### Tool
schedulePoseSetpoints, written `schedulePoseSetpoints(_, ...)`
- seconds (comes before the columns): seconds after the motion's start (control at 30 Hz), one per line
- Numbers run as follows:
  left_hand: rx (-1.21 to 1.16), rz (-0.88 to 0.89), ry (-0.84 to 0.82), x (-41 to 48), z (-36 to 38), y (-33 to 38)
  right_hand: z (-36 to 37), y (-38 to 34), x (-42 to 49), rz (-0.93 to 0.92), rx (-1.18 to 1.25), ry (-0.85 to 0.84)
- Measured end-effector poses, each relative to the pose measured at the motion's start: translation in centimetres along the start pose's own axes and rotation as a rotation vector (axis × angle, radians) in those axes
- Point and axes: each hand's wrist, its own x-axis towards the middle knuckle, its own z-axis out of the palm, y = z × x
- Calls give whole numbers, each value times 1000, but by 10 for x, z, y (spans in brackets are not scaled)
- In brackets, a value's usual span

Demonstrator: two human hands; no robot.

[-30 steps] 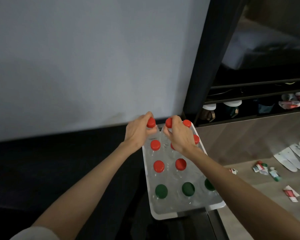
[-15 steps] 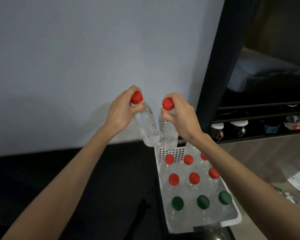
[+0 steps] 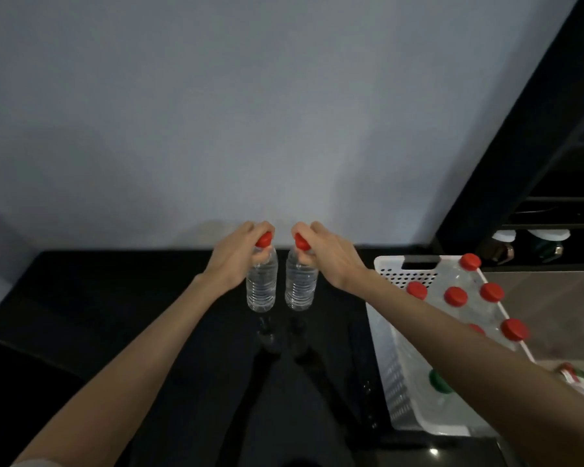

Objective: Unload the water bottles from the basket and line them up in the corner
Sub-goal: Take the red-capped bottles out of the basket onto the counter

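Note:
My left hand point(image 3: 238, 256) grips the red cap of a clear water bottle point(image 3: 261, 286). My right hand point(image 3: 327, 252) grips the red cap of a second clear bottle point(image 3: 300, 288). Both bottles hang upright side by side, their bases at or just above the glossy black counter point(image 3: 149, 315), near the grey wall. The white perforated basket point(image 3: 405, 267) stands to the right on the counter. It holds several red-capped bottles point(image 3: 455, 295) and a green-capped one point(image 3: 439, 381); my right forearm hides part of them.
A grey wall point(image 3: 250, 112) backs the counter. A black post point(image 3: 506, 156) rises right of the basket, with dark shelves point(image 3: 553, 230) holding small items behind it. Small packets point(image 3: 573, 379) lie on the wooden floor at the right edge.
Both hands lifted a red-capped bottle each out of the basket's far row, then carried them left and down to the black counter beside the basket.

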Motion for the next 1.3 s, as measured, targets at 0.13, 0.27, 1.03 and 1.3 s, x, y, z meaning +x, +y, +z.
schedulePoseSetpoints(0.13,-55,-95,-46,-16,27,-28,36,4,16,67,22,-76)
schedulePoseSetpoints(0.27,-65,-126,-50,-14,42,-42,58,8,27,61,4,-145)
schedulePoseSetpoints(1.03,217,-46,172,-17,17,23,-24,10,-12,102,-88,48)
schedulePoseSetpoints(1.3,-6,127,185,9,30,133,-91,64,-101,281,-162,183)
